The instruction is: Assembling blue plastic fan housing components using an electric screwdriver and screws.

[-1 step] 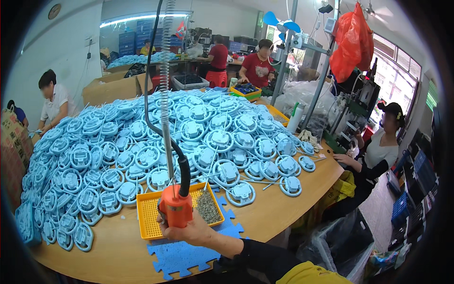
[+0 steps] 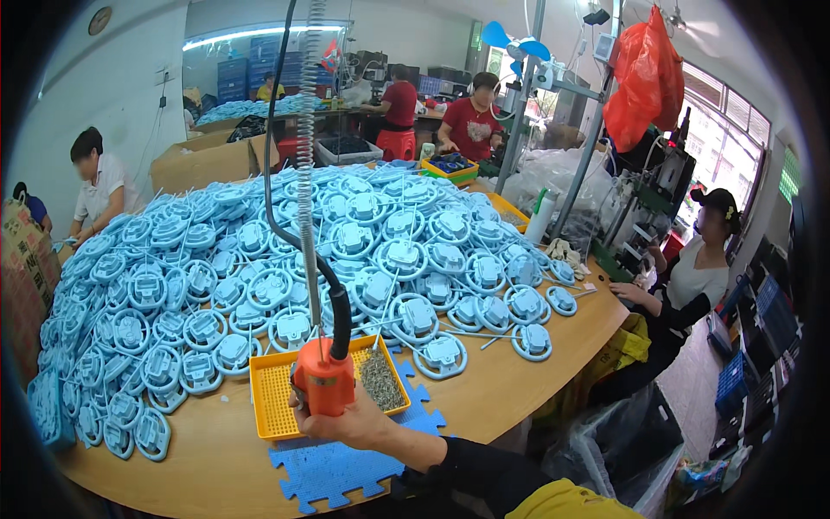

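My right hand (image 2: 353,422) is wrapped round an orange electric screwdriver (image 2: 324,377), which hangs upright from a coiled spring (image 2: 305,138) with a black cable. Its lower end is hidden behind my fingers. Behind and around the tool is a yellow plastic basket (image 2: 275,413), with a heap of small screws (image 2: 380,382) in its right side. Partly under the basket lies a blue foam mat (image 2: 333,476) with jigsaw edges. A large pile of light blue, round plastic parts (image 2: 402,255) covers much of the table beyond. My left hand is out of view.
The wooden table (image 2: 510,389) curves away to the right. A co-worker (image 2: 705,259) sits at its right edge by a machine; others work at the back and left. A metal post (image 2: 577,164) holds a red bag (image 2: 641,82). A white bottle (image 2: 541,216) stands nearby.
The screwdriver and its spring have shifted very slightly to the right, still in my right hand. Nothing else has visibly moved.
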{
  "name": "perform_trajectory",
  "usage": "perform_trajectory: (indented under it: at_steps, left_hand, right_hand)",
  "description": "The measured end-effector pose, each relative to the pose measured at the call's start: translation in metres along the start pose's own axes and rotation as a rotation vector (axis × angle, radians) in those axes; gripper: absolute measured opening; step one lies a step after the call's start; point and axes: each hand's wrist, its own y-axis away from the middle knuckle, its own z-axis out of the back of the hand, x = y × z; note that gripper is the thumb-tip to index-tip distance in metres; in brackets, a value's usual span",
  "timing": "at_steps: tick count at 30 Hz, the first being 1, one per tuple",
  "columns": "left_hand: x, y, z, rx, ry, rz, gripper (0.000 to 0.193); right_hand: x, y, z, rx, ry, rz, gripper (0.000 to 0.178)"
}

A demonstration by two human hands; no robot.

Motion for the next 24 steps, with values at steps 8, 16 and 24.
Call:
perform_trajectory:
  at_steps: [8, 16, 24]
  left_hand:
    - [-0.103, -0.016, 0.002, 0.142, 0.076, -0.536, 0.078]
    - [-0.275, -0.064, 0.116, 0.293, 0.09, -0.666, 0.073]
    - [-0.389, -0.118, 0.175, 0.469, 0.096, -0.671, 0.067]
  right_hand:
    - [0.016, -0.003, 0.021, 0.045, -0.002, -0.154, 0.049]
    - [0.021, -0.003, 0.021, 0.244, -0.074, -0.236, 0.035]
    - [0.022, -0.01, 0.017, 0.245, -0.016, -0.107, 0.041]
